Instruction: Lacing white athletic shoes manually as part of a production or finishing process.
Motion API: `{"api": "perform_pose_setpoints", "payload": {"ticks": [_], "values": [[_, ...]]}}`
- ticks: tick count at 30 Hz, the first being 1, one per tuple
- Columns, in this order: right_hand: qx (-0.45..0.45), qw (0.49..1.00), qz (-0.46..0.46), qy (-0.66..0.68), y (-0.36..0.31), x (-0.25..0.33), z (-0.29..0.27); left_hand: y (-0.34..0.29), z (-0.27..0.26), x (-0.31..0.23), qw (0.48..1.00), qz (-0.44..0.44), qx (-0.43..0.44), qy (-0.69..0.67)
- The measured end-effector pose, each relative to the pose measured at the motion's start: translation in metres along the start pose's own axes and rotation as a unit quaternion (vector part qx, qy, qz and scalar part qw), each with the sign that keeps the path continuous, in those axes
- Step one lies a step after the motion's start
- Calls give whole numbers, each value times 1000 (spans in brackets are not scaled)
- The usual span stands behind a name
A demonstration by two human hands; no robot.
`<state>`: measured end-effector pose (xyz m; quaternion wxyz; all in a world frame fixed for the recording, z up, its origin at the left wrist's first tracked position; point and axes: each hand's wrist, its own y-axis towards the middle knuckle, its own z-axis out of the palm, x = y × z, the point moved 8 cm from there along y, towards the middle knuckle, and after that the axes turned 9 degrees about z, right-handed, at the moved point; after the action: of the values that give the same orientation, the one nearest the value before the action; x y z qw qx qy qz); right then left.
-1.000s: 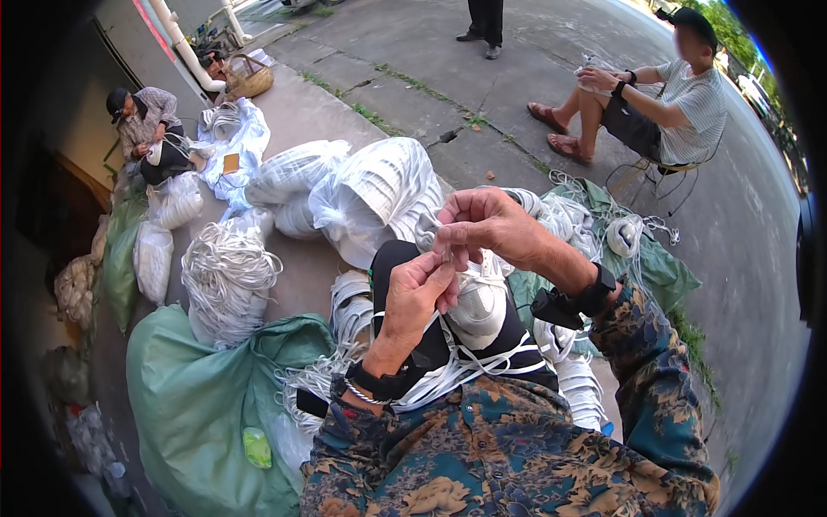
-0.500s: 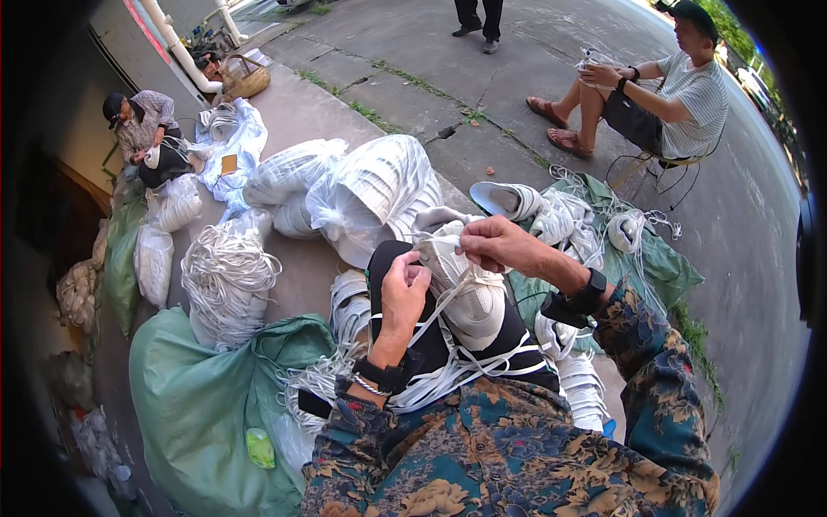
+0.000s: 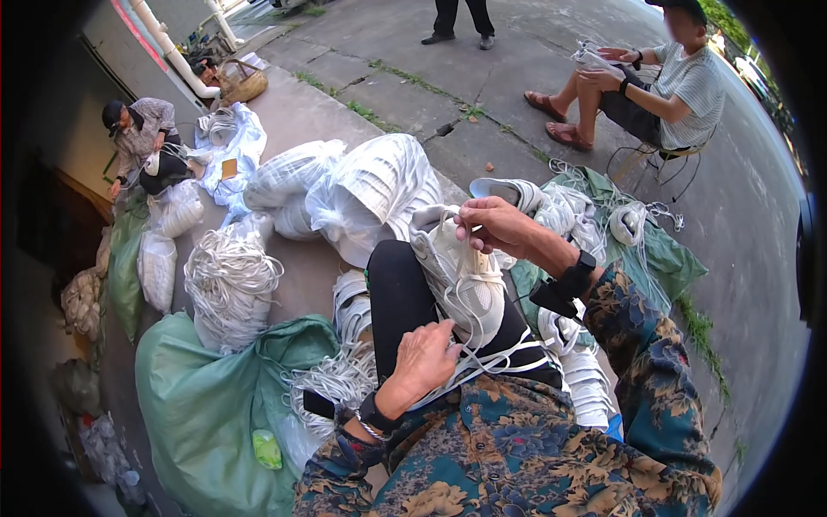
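Lying under R fingers (image 3: 475, 212): wht shoe (image 3: 454, 274)

Outdoor work yard; cracked paving (image 3: 517, 73), weeds (image 3: 698, 326), drainpipe (image 3: 169, 47), bulging clear bags (image 3: 379, 185)

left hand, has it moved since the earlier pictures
Yes, downward in the view: judged against the green sack, the left hand has dropped from above its top edge to level with its upper part.
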<state>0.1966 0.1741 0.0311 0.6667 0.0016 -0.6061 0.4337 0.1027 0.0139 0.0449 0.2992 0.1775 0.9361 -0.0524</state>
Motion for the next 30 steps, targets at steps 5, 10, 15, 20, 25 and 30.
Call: {"api": "perform_pose_setpoints", "payload": {"ticks": [5,10,15,20,25,30], "values": [[-23,986,7,-166,6,-1,10,18,-1,-55,963,229,-128,-63],[-11,960,-76,-270,19,48,57,38,62,-47,965,261,-20,-10],[129,863,-484,-61,-132,266,118,36,61,-42,973,231,17,-20],[163,851,-494,-74,-200,263,129,32,42,-40,968,221,-56,-108],[87,904,-416,42,-188,237,95,38,-70,-17,904,73,-342,-245],[208,902,-376,29,-167,228,129,55,-121,-72,789,190,-201,-548]]}}
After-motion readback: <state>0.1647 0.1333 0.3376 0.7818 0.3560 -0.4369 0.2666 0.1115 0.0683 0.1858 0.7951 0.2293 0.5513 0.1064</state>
